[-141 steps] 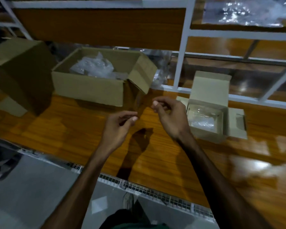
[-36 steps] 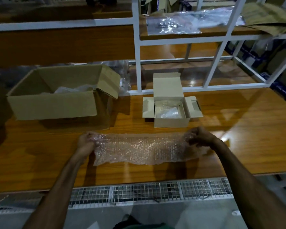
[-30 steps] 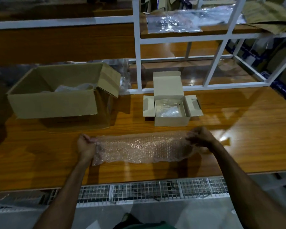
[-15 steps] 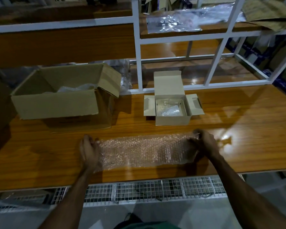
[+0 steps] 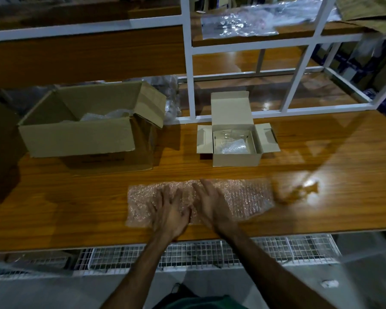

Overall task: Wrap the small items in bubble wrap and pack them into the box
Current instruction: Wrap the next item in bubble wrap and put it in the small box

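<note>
Both hands (image 5: 191, 208) flatten bubble wrap (image 5: 250, 197) near table edge (image 5: 54, 245).

Both flat hands, left hand (image 5: 169, 210) and right hand (image 5: 212, 204), on bubble wrap (image 5: 250, 197)

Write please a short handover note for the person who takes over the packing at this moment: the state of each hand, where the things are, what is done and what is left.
Left hand: open, flat on the bubble wrap sheet.
Right hand: open, pressing the same sheet beside the left hand.
The sheet lies spread on the wooden table, near its front edge, with no item on it.
The small white box stands open behind the sheet, with some clear wrap inside.
The large cardboard box stands open at the far left, with plastic showing inside.
Done: sheet laid out.
Left: put an item on the sheet, wrap it, pack it into the box.
</note>
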A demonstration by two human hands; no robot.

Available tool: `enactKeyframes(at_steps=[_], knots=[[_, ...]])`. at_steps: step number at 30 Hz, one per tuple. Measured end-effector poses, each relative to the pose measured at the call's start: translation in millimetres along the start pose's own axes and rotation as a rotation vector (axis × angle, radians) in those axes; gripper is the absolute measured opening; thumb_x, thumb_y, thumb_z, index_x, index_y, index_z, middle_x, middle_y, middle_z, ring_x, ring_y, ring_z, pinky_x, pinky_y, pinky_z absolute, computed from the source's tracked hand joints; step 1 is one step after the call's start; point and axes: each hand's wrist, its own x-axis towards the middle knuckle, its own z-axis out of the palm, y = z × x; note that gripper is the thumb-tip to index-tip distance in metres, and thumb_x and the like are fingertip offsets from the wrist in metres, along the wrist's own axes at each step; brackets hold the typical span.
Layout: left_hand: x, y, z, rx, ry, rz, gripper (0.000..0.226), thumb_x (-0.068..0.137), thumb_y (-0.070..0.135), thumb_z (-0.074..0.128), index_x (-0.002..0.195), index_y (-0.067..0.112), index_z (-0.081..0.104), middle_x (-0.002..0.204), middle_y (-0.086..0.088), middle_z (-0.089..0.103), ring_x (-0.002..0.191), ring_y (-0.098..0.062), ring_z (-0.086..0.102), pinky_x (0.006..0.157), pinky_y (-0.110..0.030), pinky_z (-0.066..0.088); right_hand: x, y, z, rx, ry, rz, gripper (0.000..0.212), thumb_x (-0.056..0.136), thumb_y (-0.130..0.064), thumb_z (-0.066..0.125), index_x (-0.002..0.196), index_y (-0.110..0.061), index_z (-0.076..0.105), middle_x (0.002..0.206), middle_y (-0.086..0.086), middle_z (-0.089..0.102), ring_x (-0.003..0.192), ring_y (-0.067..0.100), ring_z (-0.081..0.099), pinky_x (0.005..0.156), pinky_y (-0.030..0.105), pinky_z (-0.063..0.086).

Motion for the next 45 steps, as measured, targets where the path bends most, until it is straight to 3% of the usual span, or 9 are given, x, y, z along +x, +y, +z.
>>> enactKeyframes(at_steps=[4,7,15,24,27,31,34,37,45], knots=[[-2,-23,-1,0.044,-0.085,-0.039,0.089,0.09,0.09,0.012,0.162,0.046,-0.013,0.17,-0.005,-0.027,0.157,-0.032,-0.023,0.119,-0.073,-0.015,-8,21,26,-0.244,-0.119,0.049,0.072,0.104,-0.068,0.006,0.165,-0.03,0.003,0.173,0.005,-0.01,0.161,0.028,-0.004,0.126,0.06,0.001],[-3,-43,-7,0.055,-0.075,-0.067,0.093,0.087,0.093,0.008,0.162,0.044,-0.015,0.17,-0.006,-0.027,0.158,-0.031,-0.021,0.12,-0.073,-0.013,-13,40,22,-0.321,-0.067,0.109,0.081,0.098,-0.078,0.005,0.164,-0.034,-0.007,0.173,0.007,-0.018,0.16,0.031,-0.011,0.125,0.062,-0.007],[-6,-68,-15,0.049,0.009,-0.095,0.099,0.086,0.095,0.005,0.165,0.038,-0.012,0.171,-0.005,-0.022,0.158,-0.026,-0.022,0.127,-0.06,-0.009,-32,91,-13,-0.263,-0.058,0.284,0.092,0.089,-0.089,-0.001,0.163,-0.037,-0.013,0.171,0.004,-0.024,0.159,0.03,-0.017,0.124,0.064,-0.008],[-9,-95,-19,0.018,0.02,-0.21,0.107,0.089,0.09,0.001,0.165,0.017,-0.015,0.173,-0.013,-0.016,0.16,-0.031,-0.012,0.129,-0.055,-0.007,-48,125,-32,-0.208,-0.013,0.404,0.094,0.089,-0.089,0.0,0.165,-0.034,0.0,0.174,0.004,-0.012,0.16,0.029,-0.009,0.125,0.065,-0.001],[-9,-78,-20,0.04,0.089,-0.235,0.104,0.094,0.081,0.005,0.165,0.006,0.005,0.174,-0.019,0.0,0.161,-0.035,-0.002,0.129,-0.06,0.003,-46,120,-31,-0.229,0.024,0.472,0.094,0.091,-0.084,-0.002,0.165,-0.027,0.006,0.174,0.009,-0.006,0.16,0.032,-0.004,0.125,0.064,-0.002],[0,-15,-16,-0.024,0.164,0.096,0.078,0.102,0.066,0.031,0.164,0.02,0.022,0.174,-0.008,0.008,0.161,-0.032,0.004,0.127,-0.058,0.002,-23,72,-24,-0.212,0.078,0.28,0.087,0.096,-0.073,-0.004,0.166,-0.023,0.007,0.174,0.012,-0.001,0.16,0.033,0.004,0.127,0.058,0.004],[12,25,-10,0.019,-0.008,0.257,0.063,0.109,0.061,0.02,0.165,0.034,0.012,0.172,-0.002,-0.01,0.161,-0.027,-0.009,0.127,-0.056,-0.009,0,29,-9,-0.115,-0.011,0.028,0.069,0.106,-0.062,0.012,0.164,-0.024,0.016,0.173,0.01,0.011,0.159,0.03,0.015,0.127,0.057,0.02],[18,18,-1,0.069,-0.119,0.255,0.066,0.106,0.067,0.012,0.164,0.041,-0.005,0.169,0.002,-0.023,0.16,-0.023,-0.019,0.128,-0.056,-0.01,-3,27,8,-0.176,-0.113,-0.044,0.068,0.106,-0.062,0.007,0.164,-0.027,0.012,0.173,0.005,0.001,0.161,0.027,0.006,0.129,0.056,0.012],[20,-68,-13,0.059,-0.01,0.032,0.086,0.095,0.085,0.005,0.165,0.037,-0.009,0.173,0.001,-0.018,0.16,-0.022,-0.016,0.129,-0.056,-0.005,-27,97,-16,-0.244,-0.041,0.175,0.085,0.096,-0.08,0.002,0.166,-0.031,0.0,0.174,0.002,-0.012,0.161,0.026,-0.007,0.128,0.057,0.002]])
